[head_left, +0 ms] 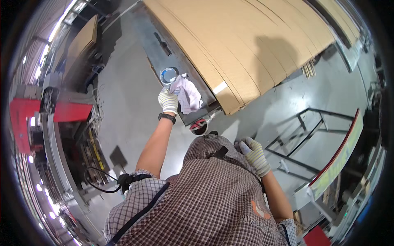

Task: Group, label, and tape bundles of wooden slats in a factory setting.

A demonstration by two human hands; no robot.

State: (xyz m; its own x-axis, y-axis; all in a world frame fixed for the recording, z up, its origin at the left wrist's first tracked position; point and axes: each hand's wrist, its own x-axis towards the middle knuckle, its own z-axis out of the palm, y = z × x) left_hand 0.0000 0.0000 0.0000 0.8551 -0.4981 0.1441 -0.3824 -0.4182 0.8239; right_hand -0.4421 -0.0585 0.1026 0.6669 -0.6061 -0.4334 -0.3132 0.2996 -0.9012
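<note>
Gloved left hand (pixel 168 101) has its fingers at the lower rim of a blue-and-white ring-shaped roll (pixel 163 76) and a crumpled whitish sheet (pixel 188 94), though I cannot tell which it pinches; both are at the near end of the grey table (pixel 148 36), beside large cardboard (pixel 230 45); the gloved right hand (pixel 255 156) is loosely bent beside the checked apron (pixel 217 188), its grip unclear.

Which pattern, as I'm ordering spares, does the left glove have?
The left glove is striped, whitish with darker bands (head view).
</note>
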